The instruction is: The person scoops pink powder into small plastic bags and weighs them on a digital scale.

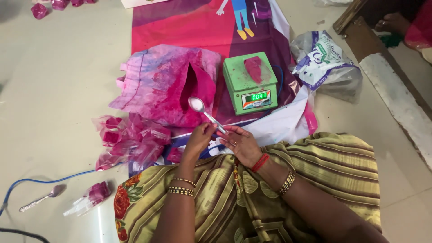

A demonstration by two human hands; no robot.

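1. Nearest, both of the person's hands meet over the lap. The left hand [196,140] pinches the handle of a metal spoon [205,112] between its fingers, and the right hand [241,143] has its fingers closed lightly on the handle's end beside it.
2. The spoon slants up and away, with its bowl over the open mouth of a large sack of pink powder [167,84] lying on the floor. The bowl looks nearly clean, so I'd judge no scoop is loaded just now.
3. On the near left, a heap of small clear packets [130,137] holding pink powder lies beside the sack, so a fair number seem filled already. One more packet [91,196] lies apart on the floor, close to a second spoon [41,198] and a blue cable [38,181].
4. Just right of the sack stands a green weighing scale [250,83], its display lit, with a pink packet [254,68] on its pan. That portion looks in the middle of being weighed.
5. Farther right is a crumpled white plastic bag [325,63]. At the far left, more pink packets [56,5] lie at the frame's edge.
6. The sack is still well stocked, so plenty seems left.
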